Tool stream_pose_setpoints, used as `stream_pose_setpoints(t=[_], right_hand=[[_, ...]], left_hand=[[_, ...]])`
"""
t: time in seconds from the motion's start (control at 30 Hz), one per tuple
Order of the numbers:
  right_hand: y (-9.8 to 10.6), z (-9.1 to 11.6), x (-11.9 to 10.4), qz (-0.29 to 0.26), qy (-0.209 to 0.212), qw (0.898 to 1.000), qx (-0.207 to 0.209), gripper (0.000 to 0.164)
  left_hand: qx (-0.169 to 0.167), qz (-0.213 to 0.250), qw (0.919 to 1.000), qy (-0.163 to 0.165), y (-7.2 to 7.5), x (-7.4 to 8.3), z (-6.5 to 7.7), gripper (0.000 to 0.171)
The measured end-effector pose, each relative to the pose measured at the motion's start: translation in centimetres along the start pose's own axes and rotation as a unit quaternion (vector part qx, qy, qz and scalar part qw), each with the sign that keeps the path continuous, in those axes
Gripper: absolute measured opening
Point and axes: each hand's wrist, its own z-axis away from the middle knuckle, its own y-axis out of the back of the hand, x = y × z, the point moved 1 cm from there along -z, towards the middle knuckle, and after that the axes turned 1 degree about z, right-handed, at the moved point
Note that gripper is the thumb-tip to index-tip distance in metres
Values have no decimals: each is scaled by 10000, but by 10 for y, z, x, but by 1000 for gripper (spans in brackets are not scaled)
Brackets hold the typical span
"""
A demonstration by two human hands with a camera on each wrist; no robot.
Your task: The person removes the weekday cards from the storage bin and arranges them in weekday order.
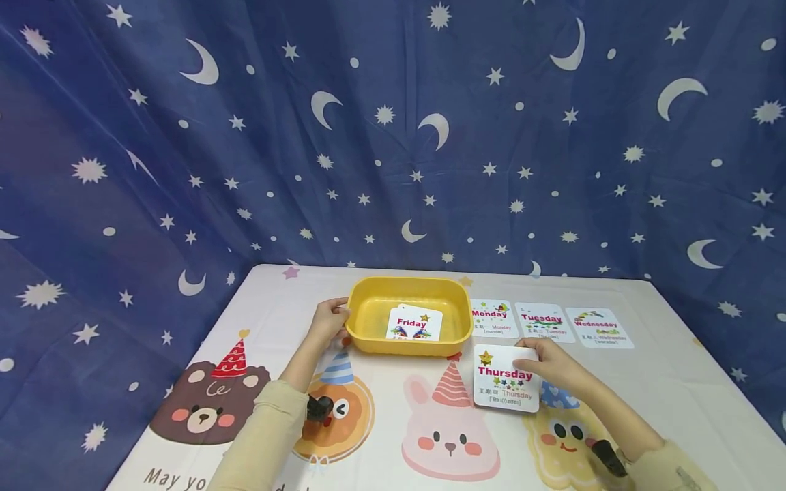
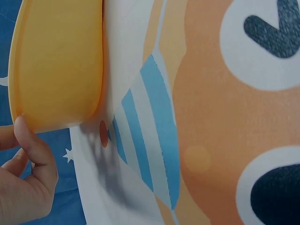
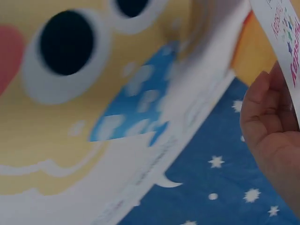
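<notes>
My left hand (image 1: pixel 328 319) pinches the left rim of a yellow plastic tub (image 1: pixel 362 344); the left wrist view shows thumb and fingers at the tub's edge. Inside the tub lies a white card printed "Friday" (image 1: pixel 415 323). With my right hand (image 1: pixel 555 365) I hold a "Thursday" card (image 1: pixel 507 394) by its right side, its printed face toward the head camera, in front of the tub's right end. In the right wrist view only a strip of this card (image 3: pixel 284 35) shows, and it hides part of the fingers.
Right of the tub, a row of cards lies on the table: "Monday" (image 1: pixel 493 328), partly behind the tub's edge, then "Tuesday" (image 1: pixel 544 329) and "Wednesday" (image 1: pixel 598 334). The pale tablecloth (image 1: pixel 381 416) carries cartoon animal prints. A blue star-and-moon curtain (image 1: pixel 393 164) hangs behind.
</notes>
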Motion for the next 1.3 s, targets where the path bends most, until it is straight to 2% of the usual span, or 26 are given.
stream_pose_setpoints(t=[0.2, 0.37, 0.53, 0.67, 0.93, 1.17, 1.3], right_hand=[[5, -8, 17, -4, -29, 10000, -80, 23], [3, -14, 25, 148, -96, 9998, 34, 22], [-1, -22, 35, 186, -324, 9991, 201, 21], [-4, -29, 42, 435, -499, 9971, 371, 21], [-4, -40, 42, 1160, -532, 9912, 363, 21], [-3, -42, 41, 1383, -631, 9880, 273, 26], [-3, -40, 43, 1497, -426, 9876, 213, 28]], left_hand=[[-1, 4, 10000, 40, 0, 0, 1, 40], [-24, 23, 10000, 43, 0, -2, 1, 40], [-10, -9, 10000, 40, 0, -2, -1, 40], [2, -24, 10000, 36, -1, -1, -1, 40], [20, -29, 10000, 22, 0, 0, 0, 41], [-23, -19, 10000, 12, 0, 0, -1, 41], [-2, -52, 10000, 19, -1, 0, 0, 41]])
